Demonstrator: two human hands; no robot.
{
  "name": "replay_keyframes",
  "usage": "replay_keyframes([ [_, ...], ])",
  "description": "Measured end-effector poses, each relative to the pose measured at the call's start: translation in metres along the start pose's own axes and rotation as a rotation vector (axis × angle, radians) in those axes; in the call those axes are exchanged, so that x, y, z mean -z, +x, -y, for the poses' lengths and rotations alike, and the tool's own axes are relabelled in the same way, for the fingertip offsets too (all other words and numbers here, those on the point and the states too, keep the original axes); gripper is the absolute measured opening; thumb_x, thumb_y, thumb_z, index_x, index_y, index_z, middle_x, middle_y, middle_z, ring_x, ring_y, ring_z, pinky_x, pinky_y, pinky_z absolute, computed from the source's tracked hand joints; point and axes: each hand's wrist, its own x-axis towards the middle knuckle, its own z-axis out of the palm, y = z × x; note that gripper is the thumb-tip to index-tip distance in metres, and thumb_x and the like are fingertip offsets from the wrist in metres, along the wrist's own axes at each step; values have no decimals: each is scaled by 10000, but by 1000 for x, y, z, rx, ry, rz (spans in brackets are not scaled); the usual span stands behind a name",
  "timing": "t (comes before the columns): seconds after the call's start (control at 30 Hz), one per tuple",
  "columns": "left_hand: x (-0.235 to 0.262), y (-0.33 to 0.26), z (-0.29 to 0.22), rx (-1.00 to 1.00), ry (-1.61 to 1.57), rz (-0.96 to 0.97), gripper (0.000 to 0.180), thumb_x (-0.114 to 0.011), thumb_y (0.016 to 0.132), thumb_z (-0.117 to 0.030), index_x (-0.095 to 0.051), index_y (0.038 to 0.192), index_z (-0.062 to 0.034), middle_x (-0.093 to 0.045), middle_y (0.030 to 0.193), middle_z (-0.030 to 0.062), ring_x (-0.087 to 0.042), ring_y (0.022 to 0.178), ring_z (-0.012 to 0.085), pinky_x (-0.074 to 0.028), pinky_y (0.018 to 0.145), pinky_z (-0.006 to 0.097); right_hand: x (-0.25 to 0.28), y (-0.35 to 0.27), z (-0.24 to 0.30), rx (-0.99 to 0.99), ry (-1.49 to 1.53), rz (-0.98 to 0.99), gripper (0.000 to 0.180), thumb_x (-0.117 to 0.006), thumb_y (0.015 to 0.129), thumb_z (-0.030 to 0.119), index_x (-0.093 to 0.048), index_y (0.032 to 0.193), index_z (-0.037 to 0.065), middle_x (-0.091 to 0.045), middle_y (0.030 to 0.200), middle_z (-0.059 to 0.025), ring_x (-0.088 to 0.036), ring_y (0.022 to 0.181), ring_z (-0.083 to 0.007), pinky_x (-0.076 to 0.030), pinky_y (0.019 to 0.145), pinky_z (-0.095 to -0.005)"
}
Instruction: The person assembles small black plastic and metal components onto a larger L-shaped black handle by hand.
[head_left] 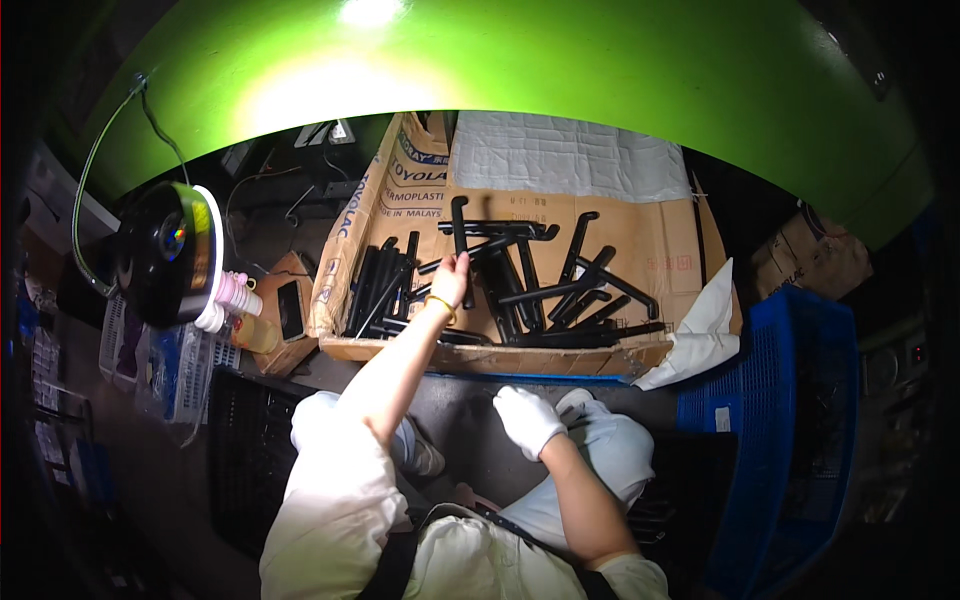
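Observation:
My bare left hand (449, 280), with a yellow band at the wrist, reaches into an open cardboard box (500, 352). Its fingers are closed on a black L-shaped handle (460, 222), whose bent end points away from me. Around it in the box lie several similar black handles (575, 285), some crossing each other and some bundled along the left side. My right hand (528, 422), in a white glove, is held over my lap in front of the box. Its fingers are curled together; whatever is between them, if anything, is too dark to make out.
Blue plastic crates (775, 400) stand at the right, beside a torn white sheet (700, 335) on the box corner. At left are a round black-and-white lamp-like device (165, 255), stacked pink-and-white cups (236, 295) and a phone (290, 310). A green panel (560, 70) overhangs the box.

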Motion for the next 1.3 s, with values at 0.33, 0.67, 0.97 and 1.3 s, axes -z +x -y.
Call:
replay_keyframes([
  [0.33, 95, -224, -116, 312, -983, 447, 382, -416, 1021, -353, -513, 1266, -77, -575, 785, 13, -508, 592, 64, -399, 528, 178, 68, -45, 129, -155, 1047, -166, 226, -429, 1012, 198, -595, 922, 75, -472, 587, 38, -359, 430, -29, -302, 390, -198],
  [0.67, 102, -281, -126, 154, -802, 436, 461, -399, 1020, -368, -457, 1328, -31, -531, 805, 22, -471, 664, 78, -400, 610, 205, 55, -76, 155, -32, 655, -155, 111, -506, 950, 127, -574, 935, 41, -525, 711, -69, -535, 627, -199, -425, 564, -330],
  [0.97, 103, -289, -131, 123, -761, 433, 463, -398, 1016, -383, -484, 1299, -26, -538, 795, 15, -465, 650, 70, -391, 600, 197, 58, -84, 150, -17, 526, -85, 133, -575, 842, 69, -568, 958, 5, -591, 963, -138, -638, 788, -337, -526, 673, -389],
  [1.3, 105, -298, -134, 44, -672, 370, 511, -419, 1012, -360, -445, 1392, -19, -544, 805, 11, -459, 667, 57, -381, 603, 191, 80, -83, 165, -346, 978, 203, 115, -514, 896, 88, -587, 966, 33, -595, 871, -125, -622, 742, -310, -511, 631, -359],
])
